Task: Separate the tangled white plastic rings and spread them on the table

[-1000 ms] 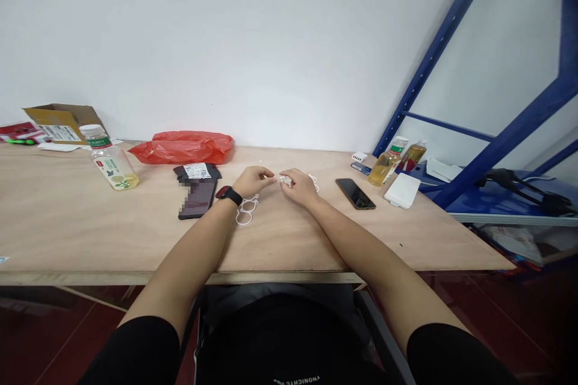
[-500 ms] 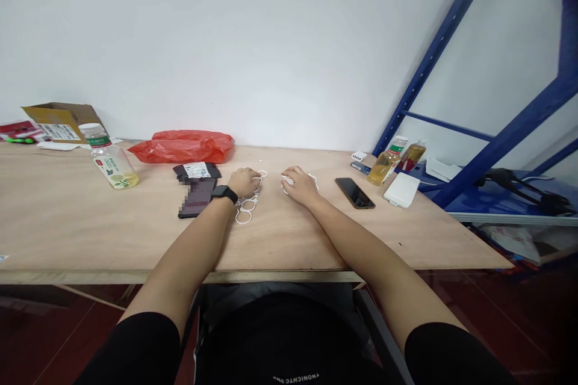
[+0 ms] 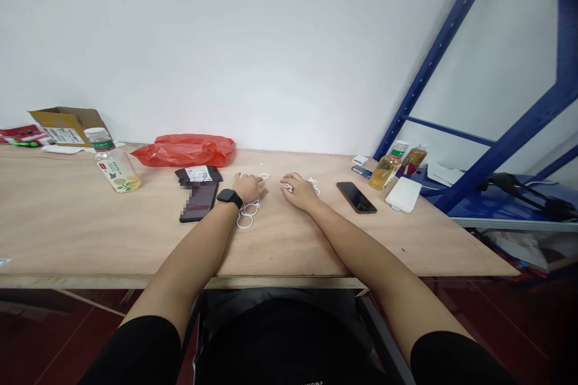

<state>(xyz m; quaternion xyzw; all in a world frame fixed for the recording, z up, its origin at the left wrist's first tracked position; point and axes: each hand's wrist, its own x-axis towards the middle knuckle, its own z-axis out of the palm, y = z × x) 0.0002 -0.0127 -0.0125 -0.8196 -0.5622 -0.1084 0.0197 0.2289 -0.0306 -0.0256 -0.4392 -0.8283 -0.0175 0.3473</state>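
My left hand (image 3: pixel 249 187) lies palm down on the table with its fingers apart, a black watch (image 3: pixel 230 197) on its wrist. It partly covers a group of white rings (image 3: pixel 245 222), which shows below the palm; one white ring (image 3: pixel 264 176) lies by its fingertips. My right hand (image 3: pixel 300 190) rests palm down over another set of white rings (image 3: pixel 315 184). Its fingers are loosely bent and apart. A bit of white shows between its fingers and thumb; the rest is hidden beneath the hand.
Left of my hands lie a dark phone-like slab (image 3: pixel 198 200), a black packet (image 3: pixel 198 174), a red plastic bag (image 3: pixel 185 151), a drink bottle (image 3: pixel 116 168) and a cardboard box (image 3: pixel 67 126). To the right are a phone (image 3: pixel 356 197), a white case (image 3: pixel 403 194), another bottle (image 3: pixel 387 169) and a blue frame (image 3: pixel 451 30).
The view has shifted slightly, so the table sits a little lower. My left hand has spread its fingers and moved slightly over the rings. My right hand has stayed nearly in place.
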